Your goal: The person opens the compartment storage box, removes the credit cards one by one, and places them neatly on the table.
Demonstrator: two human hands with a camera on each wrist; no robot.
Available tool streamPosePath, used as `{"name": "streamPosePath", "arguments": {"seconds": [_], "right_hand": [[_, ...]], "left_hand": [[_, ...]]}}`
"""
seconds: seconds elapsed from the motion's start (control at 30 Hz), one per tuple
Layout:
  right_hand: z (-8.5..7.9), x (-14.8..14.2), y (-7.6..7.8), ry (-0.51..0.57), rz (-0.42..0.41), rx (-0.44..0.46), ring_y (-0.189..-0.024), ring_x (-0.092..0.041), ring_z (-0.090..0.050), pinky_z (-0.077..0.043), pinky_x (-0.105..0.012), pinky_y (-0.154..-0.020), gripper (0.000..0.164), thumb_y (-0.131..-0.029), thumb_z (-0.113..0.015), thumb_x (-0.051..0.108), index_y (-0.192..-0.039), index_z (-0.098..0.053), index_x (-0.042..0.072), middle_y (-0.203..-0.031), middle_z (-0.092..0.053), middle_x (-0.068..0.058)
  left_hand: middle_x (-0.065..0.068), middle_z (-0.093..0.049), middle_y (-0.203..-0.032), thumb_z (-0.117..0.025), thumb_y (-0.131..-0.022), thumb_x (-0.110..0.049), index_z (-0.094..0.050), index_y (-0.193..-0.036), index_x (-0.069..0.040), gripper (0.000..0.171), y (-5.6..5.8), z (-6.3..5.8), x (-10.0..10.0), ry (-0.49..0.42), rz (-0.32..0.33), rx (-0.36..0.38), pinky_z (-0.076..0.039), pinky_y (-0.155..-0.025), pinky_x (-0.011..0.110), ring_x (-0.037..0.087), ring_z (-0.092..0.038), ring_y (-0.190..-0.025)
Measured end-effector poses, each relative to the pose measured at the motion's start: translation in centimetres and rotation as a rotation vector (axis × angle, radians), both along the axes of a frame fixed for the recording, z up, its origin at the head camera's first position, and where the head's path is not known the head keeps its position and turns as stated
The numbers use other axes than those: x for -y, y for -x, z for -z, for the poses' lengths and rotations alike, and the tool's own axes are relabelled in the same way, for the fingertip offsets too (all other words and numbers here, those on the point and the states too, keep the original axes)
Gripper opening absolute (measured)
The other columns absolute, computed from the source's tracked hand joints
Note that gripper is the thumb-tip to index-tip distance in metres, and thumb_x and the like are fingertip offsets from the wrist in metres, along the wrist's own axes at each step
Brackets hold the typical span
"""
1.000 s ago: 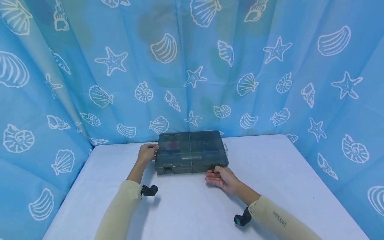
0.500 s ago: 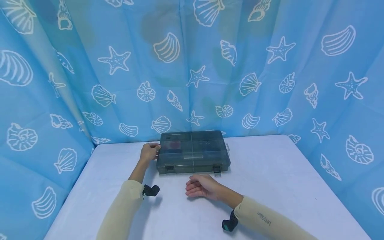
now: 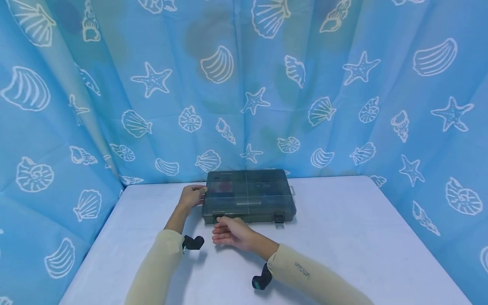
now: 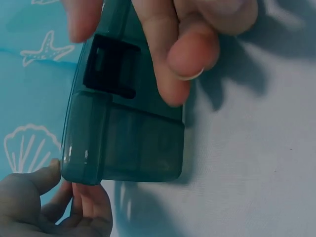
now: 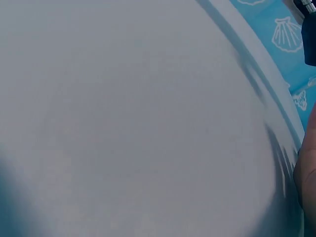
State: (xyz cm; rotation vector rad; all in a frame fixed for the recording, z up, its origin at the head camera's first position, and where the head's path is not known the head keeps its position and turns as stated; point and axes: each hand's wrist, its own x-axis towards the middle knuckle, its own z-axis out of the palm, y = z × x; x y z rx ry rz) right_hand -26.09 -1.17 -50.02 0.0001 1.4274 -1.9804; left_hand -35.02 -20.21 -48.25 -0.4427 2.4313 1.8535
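Observation:
A dark, see-through plastic storage case [image 3: 263, 199] lies flat with its lid down. My left hand [image 3: 192, 196] holds its left end, thumb at the lid's edge and fingers against the side. Just in front of the case's left front corner is my right hand [image 3: 233, 233], thumb tip at the left latch [image 4: 112, 66] and the other fingers loosely bent below. The left wrist view shows those fingertips [image 4: 173, 91] over the front wall beside this latch. The right latch [image 3: 279, 218] has its flap hanging down. Inside, a reddish patch shows faintly through the lid.
The case stands on a white-covered table [image 3: 343, 237], close to its back edge. A blue curtain [image 3: 267, 106] with white shells and starfish encloses the table at the back and sides. Black wrist-worn devices [image 3: 262, 279] sit at both sleeves.
My right hand has let go of the right latch, whose flap now hangs down, and has moved left along the front to the left latch. My left hand stays at the left end.

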Motion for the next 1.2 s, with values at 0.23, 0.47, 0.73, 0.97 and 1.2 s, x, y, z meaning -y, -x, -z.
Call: {"name": "streamPosePath", "arguments": {"seconds": [0.23, 0.47, 0.73, 0.97, 1.2], "right_hand": [[0.2, 0.9, 0.2, 0.041, 0.083, 0.072, -0.085, -0.021, -0.066, -0.055, -0.040, -0.088, 0.050, -0.099, -0.055, 0.033, -0.118, -0.056, -0.013, -0.096, -0.064, -0.014], [0.2, 2.2, 0.3, 0.067, 0.164, 0.105, -0.079, -0.018, -0.063, -0.057, -0.034, -0.081, 0.046, -0.100, -0.048, 0.032, -0.115, -0.059, -0.010, -0.092, -0.063, -0.010], [0.4, 2.6, 0.6, 0.043, 0.213, 0.130, -0.075, -0.016, -0.062, -0.058, -0.031, -0.076, 0.037, -0.098, -0.049, 0.027, -0.108, -0.061, -0.006, -0.090, -0.064, -0.009], [0.4, 2.6, 0.7, 0.067, 0.239, 0.153, -0.074, -0.016, -0.059, -0.058, -0.031, -0.073, 0.035, -0.097, -0.052, 0.025, -0.114, -0.056, -0.005, -0.090, -0.062, -0.011], [0.9, 3.2, -0.1, 0.003, 0.279, 0.122, -0.056, -0.012, -0.055, -0.059, -0.038, -0.071, 0.032, -0.091, -0.046, 0.013, -0.105, -0.064, -0.008, -0.077, -0.062, -0.006]], "left_hand": [[0.017, -0.059, -0.124, -0.057, -0.099, -0.021, -0.057, -0.130, 0.000, 0.038, 0.0, -0.3, 0.1, -0.043, 0.018, 0.025, -0.053, -0.092, 0.039, 0.031, -0.060, -0.111], [0.015, -0.061, -0.122, -0.056, -0.100, -0.023, -0.058, -0.130, -0.002, 0.036, 0.0, -0.5, 0.3, -0.038, -0.005, 0.038, -0.053, -0.090, 0.039, 0.029, -0.061, -0.108], [0.015, -0.060, -0.123, -0.057, -0.100, -0.024, -0.059, -0.129, -0.004, 0.036, 0.0, -0.6, 0.1, -0.008, -0.016, 0.059, -0.053, -0.089, 0.038, 0.028, -0.061, -0.109], [0.014, -0.060, -0.123, -0.057, -0.100, -0.023, -0.060, -0.128, -0.005, 0.034, -0.1, -0.6, 0.2, -0.003, -0.011, 0.058, -0.053, -0.090, 0.038, 0.029, -0.061, -0.109], [0.016, -0.061, -0.122, -0.056, -0.100, -0.023, -0.059, -0.129, -0.003, 0.035, -0.2, -0.7, 0.1, 0.020, 0.004, 0.026, -0.055, -0.087, 0.038, 0.029, -0.062, -0.107]]}}
